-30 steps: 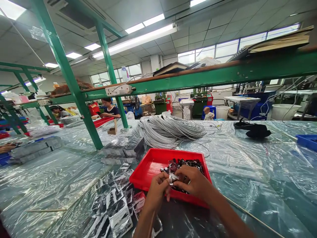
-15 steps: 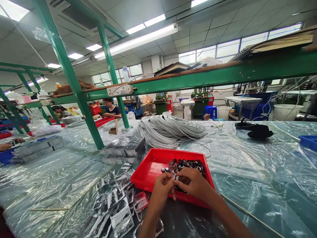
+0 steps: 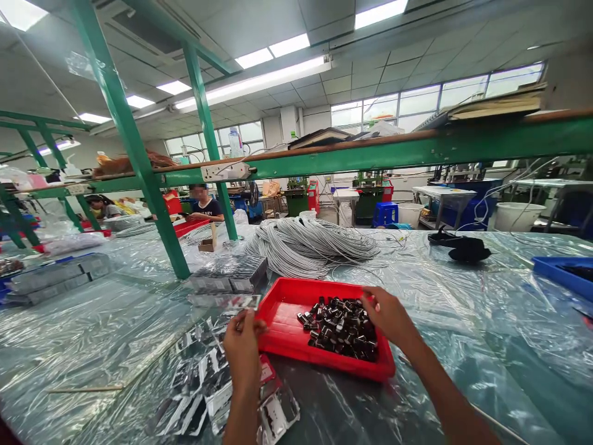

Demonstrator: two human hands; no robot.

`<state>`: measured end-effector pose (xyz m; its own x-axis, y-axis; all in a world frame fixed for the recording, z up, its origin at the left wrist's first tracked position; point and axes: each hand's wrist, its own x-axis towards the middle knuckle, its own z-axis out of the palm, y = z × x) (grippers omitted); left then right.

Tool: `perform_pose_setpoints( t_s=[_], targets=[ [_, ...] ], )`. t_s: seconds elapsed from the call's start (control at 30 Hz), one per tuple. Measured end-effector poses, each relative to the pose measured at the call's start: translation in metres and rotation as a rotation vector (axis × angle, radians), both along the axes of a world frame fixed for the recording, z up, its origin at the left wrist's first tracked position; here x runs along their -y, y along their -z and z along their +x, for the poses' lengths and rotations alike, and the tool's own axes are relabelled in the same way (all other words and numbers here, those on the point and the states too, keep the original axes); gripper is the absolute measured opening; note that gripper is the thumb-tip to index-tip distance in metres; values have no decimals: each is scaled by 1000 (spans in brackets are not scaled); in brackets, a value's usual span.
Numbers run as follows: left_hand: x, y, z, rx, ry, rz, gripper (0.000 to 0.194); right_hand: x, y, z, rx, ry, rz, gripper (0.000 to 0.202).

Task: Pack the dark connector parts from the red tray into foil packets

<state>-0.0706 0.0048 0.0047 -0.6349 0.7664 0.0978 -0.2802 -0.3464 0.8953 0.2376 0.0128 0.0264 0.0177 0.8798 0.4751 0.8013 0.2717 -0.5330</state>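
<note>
A red tray on the bench holds a heap of small black parts with shiny metal ends. My left hand is by the tray's left rim, its thumb and fingers pinched together; whatever they hold is too small or hidden to name. Over the far right corner of the tray is my right hand, with fingers bent downward and a gap at the thumb. No object shows in it. Clear packets with black and white contents lie spread below and left of the left hand, and a red-marked packet lies beside its wrist.
Stacked grey packs stand behind the packets. A large coil of grey cable lies behind the tray. Green posts and a shelf beam cross ahead. A blue tray is at right. A seated person is farther back.
My hands were together above the tray with a small clear item between them. They have parted: the left went to the tray's left rim, the right to its far right corner.
</note>
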Motion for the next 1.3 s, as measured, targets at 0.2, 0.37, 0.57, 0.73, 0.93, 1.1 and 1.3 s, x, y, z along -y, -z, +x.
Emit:
perform_pose_setpoints(
  t_s=[0.2,0.37,0.57,0.73,0.93,1.1,1.3],
  targets=[
    [4,-10,6,-5,186,-22,32,65,43,78,331,82,-330,20],
    [13,-12,30,-164,417,-40,36,143,76,89,507,103,-409,28],
    [5,-6,33,-663,375,-56,35,180,41,163,488,576,-430,18],
    [5,1,36,-722,411,18,37,180,34,232,474,701,-467,10],
    [4,3,41,-724,326,90,35,167,32,234,487,630,-427,20],
    [23,-4,65,-866,349,185,28,173,73,111,460,273,-237,41],
    [105,16,94,-1028,503,110,18,221,86,7,285,-181,-229,46]
  ],
)
